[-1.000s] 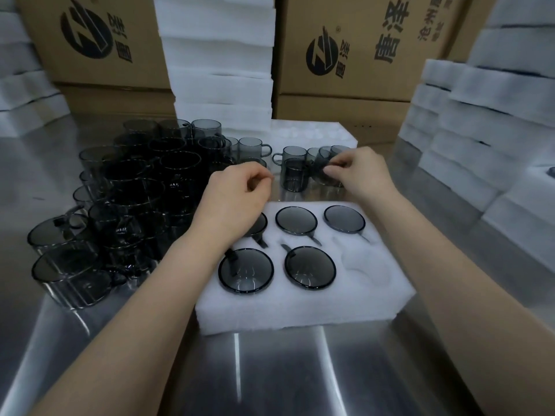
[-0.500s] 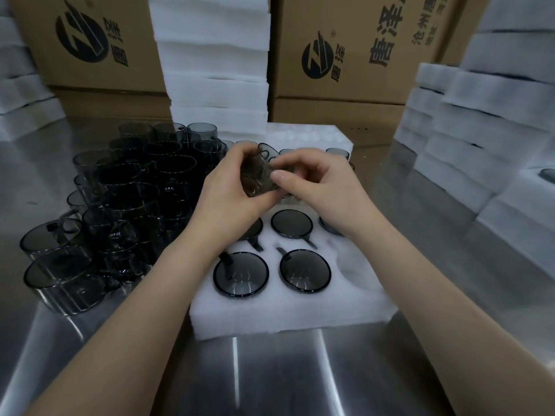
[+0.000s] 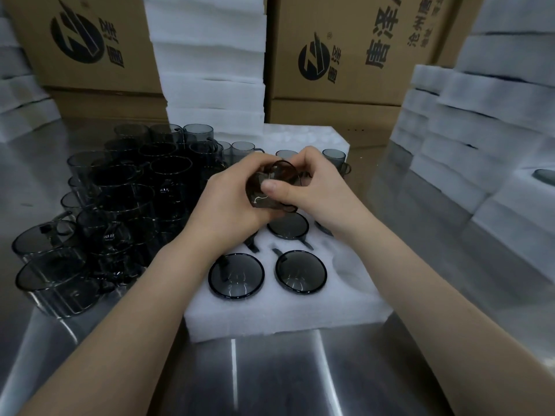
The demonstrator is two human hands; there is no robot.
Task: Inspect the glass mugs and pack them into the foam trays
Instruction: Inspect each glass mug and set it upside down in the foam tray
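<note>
Both hands hold one smoky glass mug (image 3: 271,187) above the far side of the white foam tray (image 3: 279,310). My left hand (image 3: 231,202) cups it from the left; my right hand (image 3: 315,187) grips it from the right, thumb across its wall. The mug is tilted, its rim facing up toward me. The tray has two mugs in its near row (image 3: 236,276) (image 3: 301,272) and one seen clearly behind (image 3: 288,225), others hidden under my hands. A near-right pocket (image 3: 350,262) is bare. A dense pile of loose mugs (image 3: 126,199) stands to the left.
A few mugs (image 3: 335,157) stand behind my hands before another foam tray (image 3: 303,136). Stacked foam trays rise at back centre (image 3: 210,70) and at right (image 3: 486,121). Cardboard boxes (image 3: 345,55) line the back. The steel table (image 3: 270,379) extends toward me.
My right hand picked a mug from the group behind the tray and brought it to my left hand; both hands now hold and tilt it over the tray.
</note>
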